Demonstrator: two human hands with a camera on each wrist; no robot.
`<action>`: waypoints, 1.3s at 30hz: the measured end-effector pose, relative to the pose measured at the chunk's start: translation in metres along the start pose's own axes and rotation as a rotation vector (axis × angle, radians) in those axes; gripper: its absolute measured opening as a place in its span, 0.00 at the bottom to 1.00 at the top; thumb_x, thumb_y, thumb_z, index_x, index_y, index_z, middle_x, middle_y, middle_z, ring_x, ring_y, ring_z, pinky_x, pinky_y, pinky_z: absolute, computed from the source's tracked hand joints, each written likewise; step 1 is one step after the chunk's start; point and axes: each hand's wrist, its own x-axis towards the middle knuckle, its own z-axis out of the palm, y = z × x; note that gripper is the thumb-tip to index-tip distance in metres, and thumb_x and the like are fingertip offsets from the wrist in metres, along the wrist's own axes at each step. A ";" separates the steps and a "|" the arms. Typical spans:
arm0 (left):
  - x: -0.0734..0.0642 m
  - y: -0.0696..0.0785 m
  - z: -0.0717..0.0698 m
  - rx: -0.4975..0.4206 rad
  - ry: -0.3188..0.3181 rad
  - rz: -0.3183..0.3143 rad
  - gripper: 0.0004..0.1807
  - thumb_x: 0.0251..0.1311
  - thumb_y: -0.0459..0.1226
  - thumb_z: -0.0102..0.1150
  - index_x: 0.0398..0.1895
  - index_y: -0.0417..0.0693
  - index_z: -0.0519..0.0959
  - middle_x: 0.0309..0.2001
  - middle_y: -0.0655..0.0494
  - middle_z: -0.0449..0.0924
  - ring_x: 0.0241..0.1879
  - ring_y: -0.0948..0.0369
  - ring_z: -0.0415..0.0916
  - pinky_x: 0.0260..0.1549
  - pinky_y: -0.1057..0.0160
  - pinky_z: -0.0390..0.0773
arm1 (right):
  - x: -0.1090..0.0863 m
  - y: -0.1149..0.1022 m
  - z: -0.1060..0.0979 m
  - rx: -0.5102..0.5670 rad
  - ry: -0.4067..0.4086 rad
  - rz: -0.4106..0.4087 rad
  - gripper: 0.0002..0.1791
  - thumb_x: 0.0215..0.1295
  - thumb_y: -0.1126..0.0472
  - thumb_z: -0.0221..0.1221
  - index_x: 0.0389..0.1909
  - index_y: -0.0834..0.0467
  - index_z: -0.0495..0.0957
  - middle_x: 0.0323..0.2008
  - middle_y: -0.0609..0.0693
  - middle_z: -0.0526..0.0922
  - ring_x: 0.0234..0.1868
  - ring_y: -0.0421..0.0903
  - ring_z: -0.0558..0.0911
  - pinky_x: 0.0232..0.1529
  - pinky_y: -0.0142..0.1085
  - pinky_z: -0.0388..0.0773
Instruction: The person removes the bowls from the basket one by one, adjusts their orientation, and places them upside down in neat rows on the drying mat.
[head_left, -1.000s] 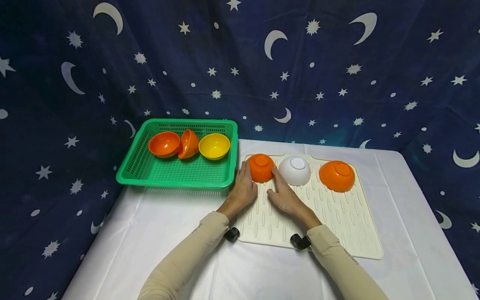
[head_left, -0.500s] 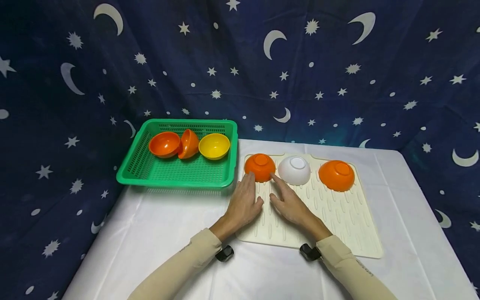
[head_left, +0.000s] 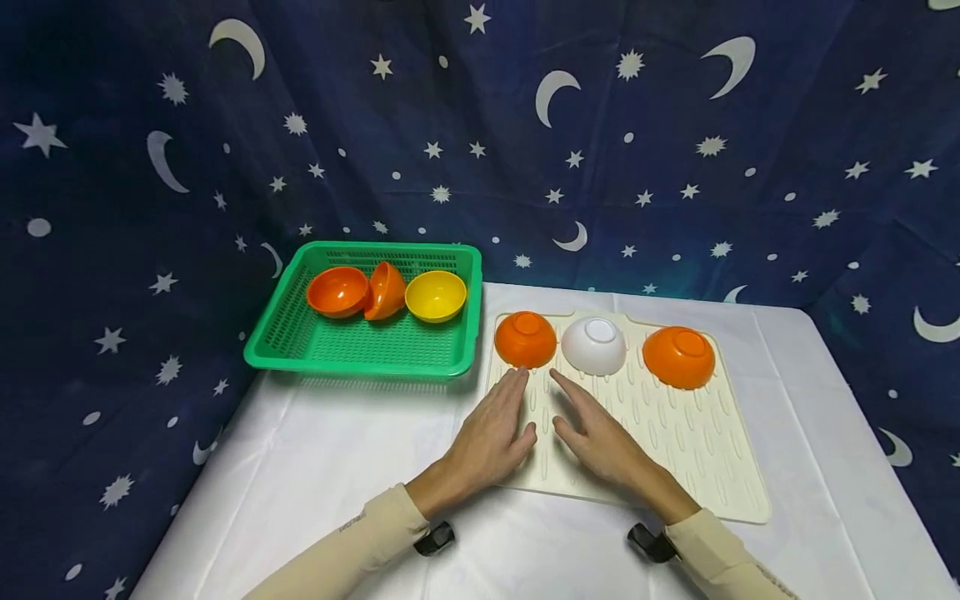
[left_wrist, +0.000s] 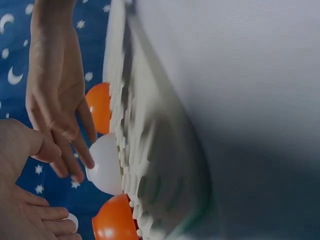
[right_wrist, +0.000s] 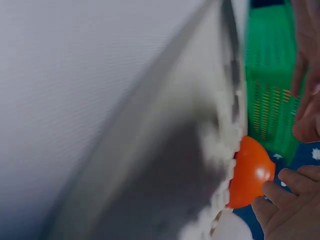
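Three bowls sit upside down in a row along the far side of a cream ridged drying mat [head_left: 720, 467]: an orange bowl [head_left: 526, 339] on the left, a white bowl [head_left: 593, 347] in the middle and another orange bowl [head_left: 678, 357] on the right. My left hand [head_left: 487, 437] is over the mat's left part, fingers straight, fingertips just in front of the left orange bowl. My right hand [head_left: 607, 442] faces it over the mat, fingers extended and holding nothing. In the left wrist view both hands appear apart from the white bowl [left_wrist: 104, 165] and its neighbours.
A green plastic basket [head_left: 360, 358] stands at the back left. It holds an orange bowl [head_left: 337, 292], a second orange bowl [head_left: 386, 291] tipped on its side and a yellow bowl [head_left: 436, 297]. A dark star-patterned curtain [head_left: 480, 108] hangs behind the white-covered table [head_left: 337, 433].
Both hands have let go of the left orange bowl, drawn back toward the body and spread slightly apart. That bowl stays upside down on the mat. The head view has shifted a little.
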 end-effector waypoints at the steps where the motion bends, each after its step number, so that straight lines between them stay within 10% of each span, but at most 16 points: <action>1: -0.003 0.001 -0.002 0.011 0.001 0.016 0.38 0.66 0.37 0.56 0.75 0.27 0.57 0.73 0.35 0.61 0.74 0.46 0.57 0.71 0.51 0.58 | -0.005 0.003 -0.001 -0.026 -0.002 0.003 0.39 0.73 0.60 0.57 0.81 0.51 0.53 0.77 0.54 0.59 0.75 0.55 0.60 0.71 0.57 0.58; 7: -0.022 -0.002 -0.014 0.076 -0.031 0.114 0.37 0.66 0.38 0.56 0.74 0.29 0.59 0.74 0.38 0.61 0.74 0.47 0.57 0.71 0.53 0.56 | -0.035 0.025 -0.014 -0.154 -0.005 0.038 0.39 0.72 0.59 0.59 0.81 0.52 0.54 0.76 0.58 0.60 0.75 0.57 0.60 0.69 0.59 0.59; 16: -0.044 -0.016 -0.022 -0.063 -0.262 0.232 0.38 0.69 0.40 0.57 0.77 0.36 0.56 0.75 0.41 0.60 0.74 0.49 0.57 0.70 0.52 0.60 | -0.067 0.061 -0.042 -0.243 -0.028 0.086 0.37 0.72 0.60 0.60 0.79 0.57 0.58 0.75 0.62 0.60 0.74 0.63 0.59 0.67 0.63 0.59; 30: -0.051 -0.022 -0.037 -0.129 -0.172 0.218 0.35 0.69 0.37 0.59 0.76 0.38 0.60 0.74 0.44 0.62 0.74 0.54 0.58 0.70 0.56 0.59 | -0.101 0.110 -0.086 -0.372 0.091 0.042 0.34 0.73 0.59 0.59 0.75 0.66 0.61 0.72 0.68 0.62 0.72 0.66 0.60 0.75 0.51 0.48; 39: -0.049 -0.025 -0.039 -0.160 -0.102 0.247 0.33 0.68 0.36 0.60 0.74 0.39 0.64 0.72 0.45 0.65 0.72 0.55 0.61 0.69 0.55 0.62 | -0.109 0.143 -0.107 -0.446 0.176 0.074 0.26 0.79 0.63 0.48 0.71 0.72 0.62 0.70 0.73 0.58 0.70 0.73 0.55 0.71 0.64 0.47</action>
